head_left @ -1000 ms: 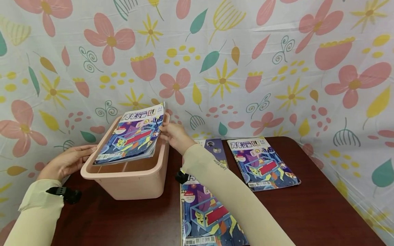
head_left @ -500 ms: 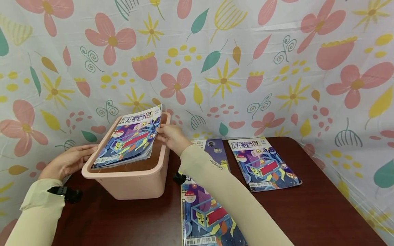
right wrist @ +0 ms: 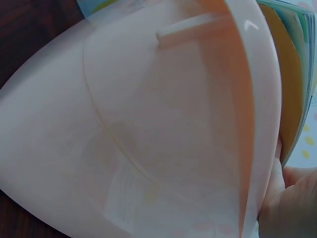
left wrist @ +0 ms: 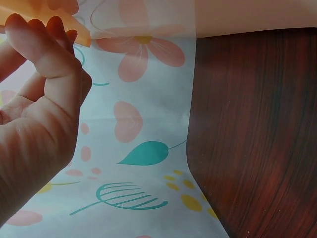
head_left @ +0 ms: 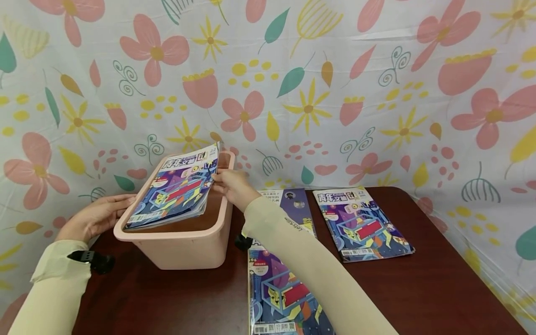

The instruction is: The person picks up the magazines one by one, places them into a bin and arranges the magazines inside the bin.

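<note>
A colourful magazine [head_left: 176, 190] lies tilted in the top of a pink plastic bin [head_left: 184, 249], its far end higher than its near end. My right hand [head_left: 228, 184] grips the magazine's right edge just above the bin's rim. In the right wrist view the bin's wall [right wrist: 148, 124] fills the frame, with the magazine's page edges [right wrist: 292, 74] at the right. My left hand [head_left: 98, 214] rests with straight fingers against the bin's left rim. The left wrist view shows that hand [left wrist: 39, 99] close up, fingertips at the rim.
The bin stands on a dark wooden table [head_left: 418, 288]. A matching magazine [head_left: 364, 223] lies at the right, another [head_left: 280, 298] under my right forearm, and a purple one [head_left: 293, 204] behind it. A floral curtain [head_left: 335, 93] backs and flanks the table.
The magazine has sunk a little lower and to the left in the bin, still held by my right hand. My left hand has stayed at the rim.
</note>
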